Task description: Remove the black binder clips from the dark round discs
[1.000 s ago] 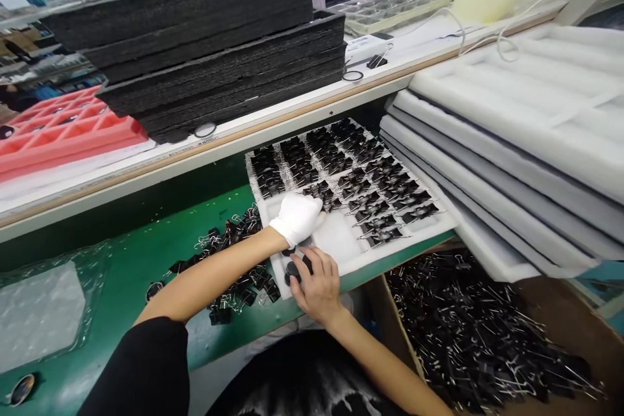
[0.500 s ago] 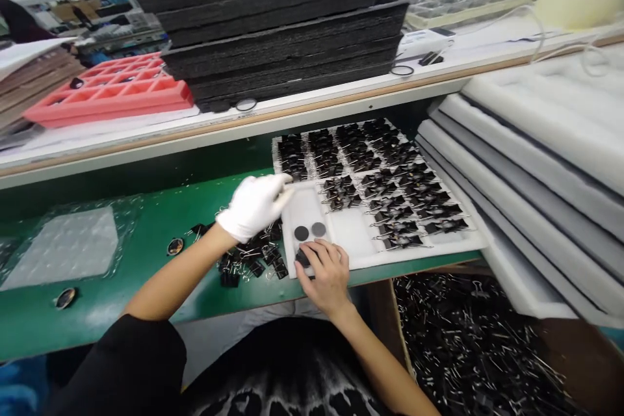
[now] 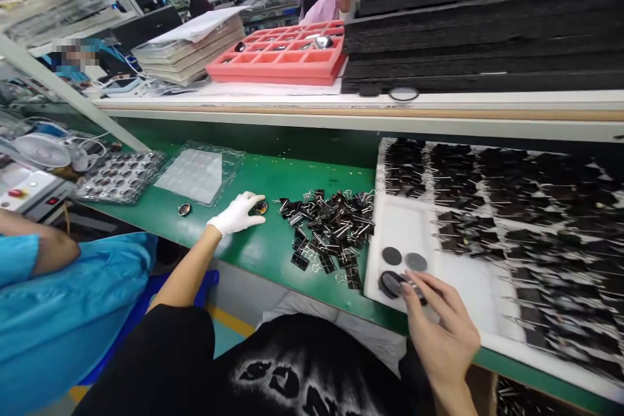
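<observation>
My left hand (image 3: 238, 214), in a white glove, curls thumb and fingers around the edges of a small round part (image 3: 260, 208) lying on the green table. My bare right hand (image 3: 441, 325) pinches a small dark piece with a silvery edge over the white foam tray (image 3: 375, 253); its kind is partly hidden by the fingers. A black disc (image 3: 391, 284) sits against that piece. Behind it in the same compartment lie a black disc (image 3: 391, 255) and a grey disc (image 3: 416, 262). Rows of black binder clips (image 3: 468, 234) fill other compartments.
Loose binder clips (image 3: 331, 227) lie heaped between my hands. Another round part (image 3: 184, 209) and a clear plastic tray (image 3: 195, 172) are farther left. A shelf (image 3: 273, 110) carries a red tray (image 3: 277, 71) and black foam stacks (image 3: 482, 32). A person in blue (image 3: 88, 292) is at left.
My view has turned left. My left hand has moved from the tray's edge to the round part on the table. My right hand has lifted slightly, with a dark piece between its fingers.
</observation>
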